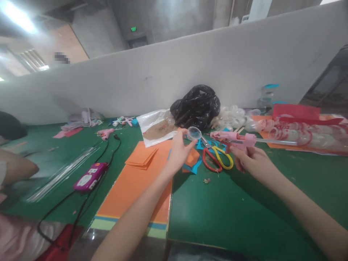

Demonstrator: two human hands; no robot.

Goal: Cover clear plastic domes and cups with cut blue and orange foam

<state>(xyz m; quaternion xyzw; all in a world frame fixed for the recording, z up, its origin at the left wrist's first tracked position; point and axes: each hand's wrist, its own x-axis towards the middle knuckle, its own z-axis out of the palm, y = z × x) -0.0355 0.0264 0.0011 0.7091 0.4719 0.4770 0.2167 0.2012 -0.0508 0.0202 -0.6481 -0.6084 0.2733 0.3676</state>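
My left hand (181, 150) pinches a small clear plastic cup (194, 133) above the table, its round opening facing me. In my right hand (248, 159) is a pink hot glue gun (231, 137), with a clear glue stick (276, 141) poking out of its back end. The gun's nozzle points left toward the cup, a short gap apart. Beneath the two lie scissors (212, 161) with one red and one yellow handle loop. Folded orange and blue paper pieces (192, 159) lie just right of my left wrist.
Orange paper sheets (130, 190) lie under my left forearm. Behind are a black plastic bag (197, 107) and several clear plastic cups (232, 116). At left are a purple power strip (91, 176) with black cords, a second pink glue gun (105, 133), and another person's arm (19, 168).
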